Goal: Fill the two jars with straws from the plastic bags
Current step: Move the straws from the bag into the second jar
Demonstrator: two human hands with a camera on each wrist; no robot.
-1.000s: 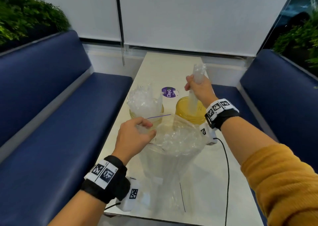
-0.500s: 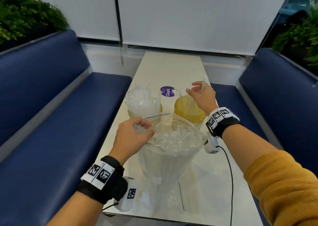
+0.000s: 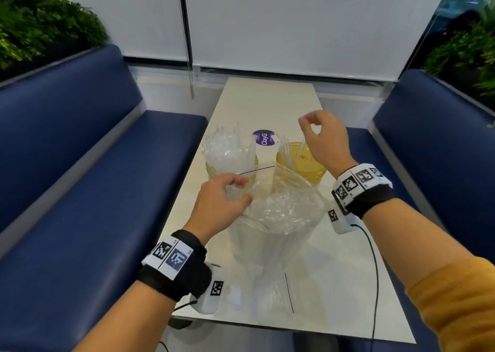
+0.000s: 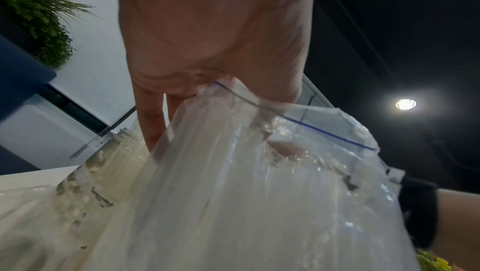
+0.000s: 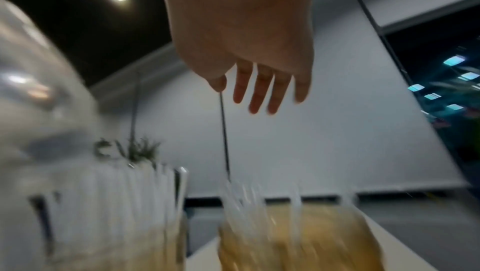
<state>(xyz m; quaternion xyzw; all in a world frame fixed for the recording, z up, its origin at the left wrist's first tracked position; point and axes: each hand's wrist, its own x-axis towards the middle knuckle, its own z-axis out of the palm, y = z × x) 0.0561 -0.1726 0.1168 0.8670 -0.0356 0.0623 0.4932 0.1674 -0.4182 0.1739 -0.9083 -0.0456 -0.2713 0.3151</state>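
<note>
From the head camera, a white table [image 3: 267, 102] runs between two blue benches [image 3: 80, 177]. The left hand [image 3: 218, 207] pinches the rim of a clear plastic bag [image 3: 284, 217] standing upright near the table's front edge and packed with wrapped straws. Behind the bag stand two yellow-tinted jars. The left jar [image 3: 214, 170] is crammed with straws [image 3: 227, 148]. The right jar [image 3: 310, 169] holds only a few. The right hand [image 3: 324, 139] hovers above the right jar, fingers loosely curled, holding nothing. A round purple sticker [image 3: 264, 137] lies on the table behind the jars.

From the left wrist, the fingers [image 4: 153, 123] and thumb curl over the bag's [image 4: 259, 193] blue-lined top edge, gripping it.

From the right wrist, which is blurred, the hand's [image 5: 246, 39] fingers [image 5: 262, 88] hang straight and slightly apart, empty, above the right jar [image 5: 298, 238], where a few straws stick up; the full left jar [image 5: 116, 224] stands beside it.
</note>
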